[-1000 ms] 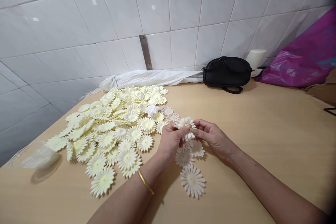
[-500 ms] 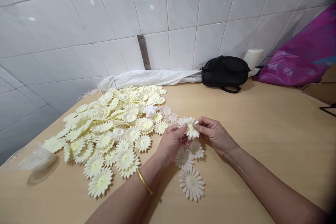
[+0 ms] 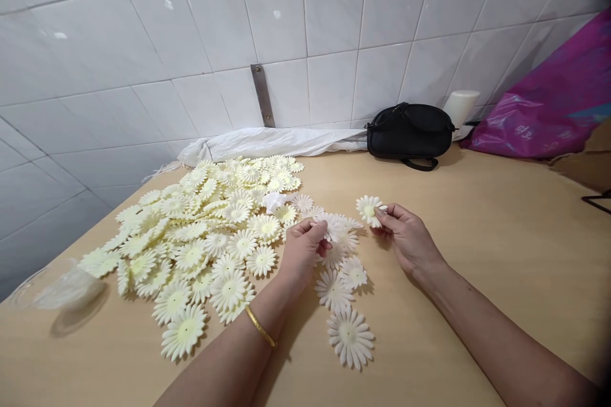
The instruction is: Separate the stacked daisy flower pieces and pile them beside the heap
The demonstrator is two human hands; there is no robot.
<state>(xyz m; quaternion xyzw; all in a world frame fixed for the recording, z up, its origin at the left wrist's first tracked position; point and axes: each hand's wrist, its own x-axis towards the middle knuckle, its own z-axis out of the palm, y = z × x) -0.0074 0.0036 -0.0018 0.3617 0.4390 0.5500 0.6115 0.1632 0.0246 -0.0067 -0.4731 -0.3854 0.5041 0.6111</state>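
Between the thumb and fingers of my right hand (image 3: 405,235) is a pale yellow flower (image 3: 369,210), raised off the table. My left hand (image 3: 303,251), with a gold bangle on its wrist, pinches a white flower (image 3: 333,227) whose petals fan out to the right. Several whitish flowers lie below and beside it, the lowest being a large one (image 3: 351,337) between my forearms. A big heap of pale yellow flowers (image 3: 191,253) spreads to the left of my left hand, with a crumpled white scrap (image 3: 273,202) at its right edge.
Along the tiled wall lies a white cloth (image 3: 277,142) behind the heap. A black case (image 3: 410,131), a white bottle (image 3: 461,108) and a purple bag (image 3: 539,98) stand at the back right. A clear plastic bag (image 3: 71,288) lies at the table's left edge (image 3: 28,337).
My hands have moved apart. The yellow flower, earlier held between both, has gone up and right with my right hand, and a white flower now shows in my left.
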